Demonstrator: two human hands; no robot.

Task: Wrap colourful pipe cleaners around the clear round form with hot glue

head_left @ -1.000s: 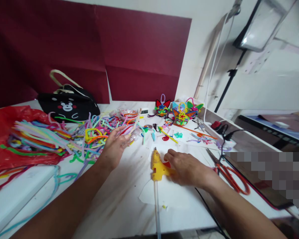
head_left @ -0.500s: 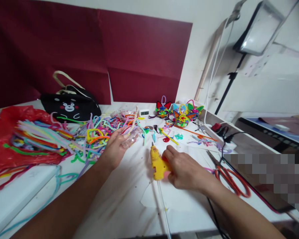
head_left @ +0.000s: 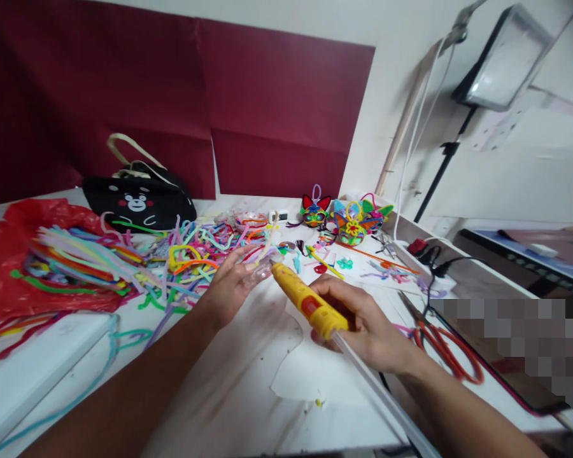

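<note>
While right hand (head_left: pixel 363 321) grips glue gun (head_left: pixel 308 302), nozzle meets left hand's (head_left: pixel 229 286) clear piece (head_left: pixel 261 270).

There was one glue gun (head_left: pixel 310 304), one clear plastic piece (head_left: pixel 260 271), one pair of scissors (head_left: pixel 426 335), one black bag (head_left: pixel 141 203), one small clock (head_left: pixel 277 216), at least two pipe-cleaner masks (head_left: pixel 315 213), and loose pipe cleaners (head_left: pixel 191 254) too many to count.

Left hand (head_left: pixel 229 287) loosely curled, palm up; right hand (head_left: pixel 365 323) clenched tight.
</note>
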